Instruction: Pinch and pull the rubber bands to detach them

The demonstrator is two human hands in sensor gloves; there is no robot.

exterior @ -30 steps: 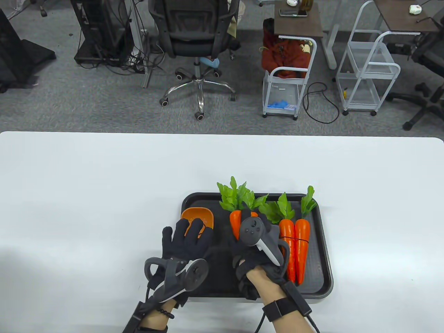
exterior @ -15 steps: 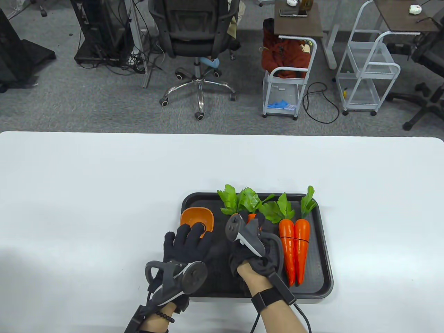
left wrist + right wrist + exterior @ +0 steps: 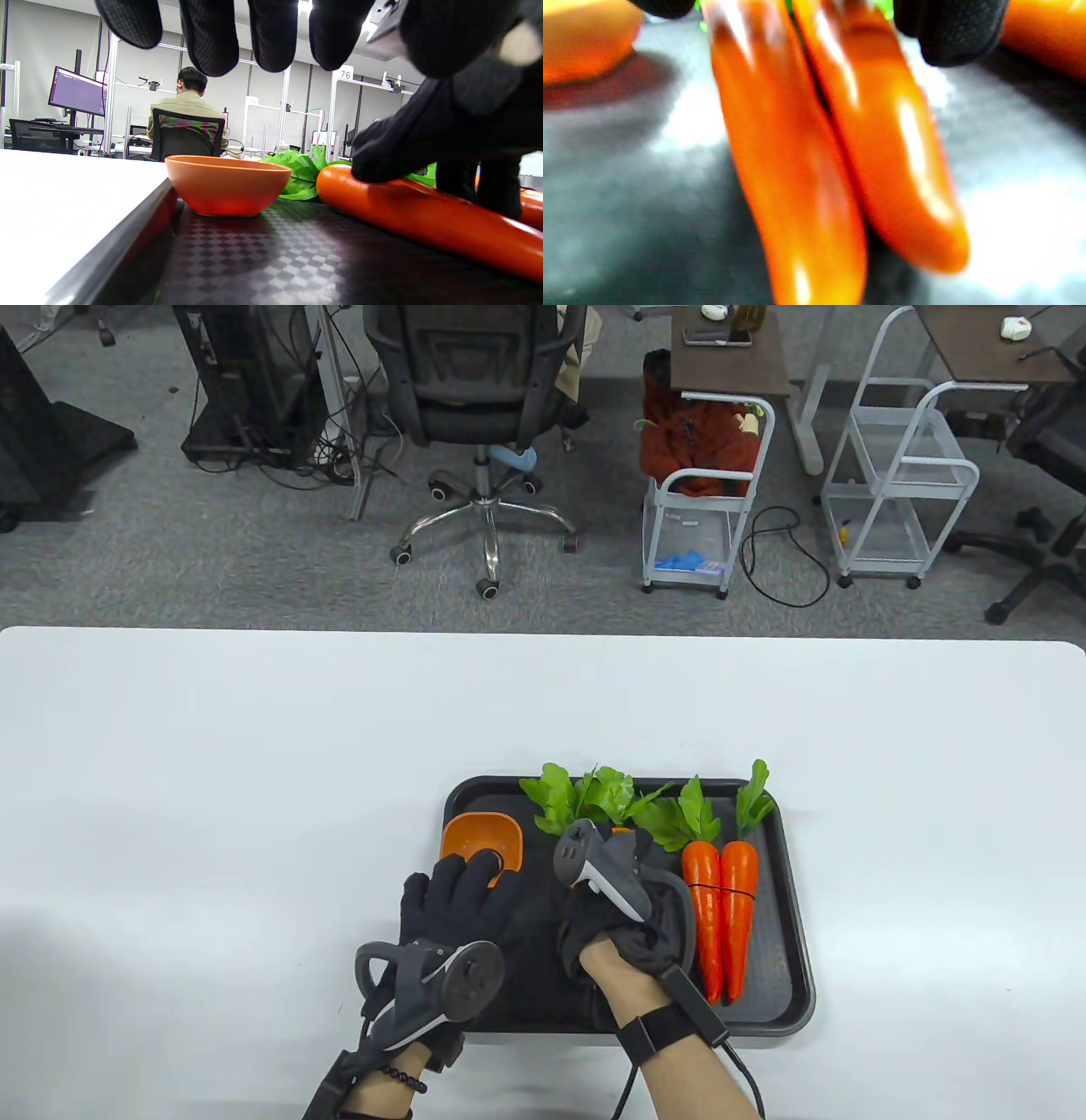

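Observation:
A dark tray (image 3: 776,950) holds two pairs of toy carrots with green tops. The right pair (image 3: 721,908) lies side by side, bound by a thin rubber band (image 3: 721,887). My right hand (image 3: 624,899) grips the left pair, which it mostly hides; only the leaves (image 3: 585,802) show. In the left wrist view its thumb and fingers straddle the carrot (image 3: 415,212). The right wrist view shows both carrots (image 3: 831,148) up close and blurred, with no band in sight. My left hand (image 3: 462,882) hovers open over the tray's left part, fingers (image 3: 271,34) spread and touching nothing.
An orange bowl (image 3: 481,840) sits in the tray's far left corner, just beyond my left fingertips; it also shows in the left wrist view (image 3: 227,184). The white table (image 3: 254,780) surrounds the tray. Chairs and carts stand beyond the far edge.
My right hand has rolled to the left on the left carrot pair, and its leaves have swung left. My left hand has drawn back slightly from the bowl.

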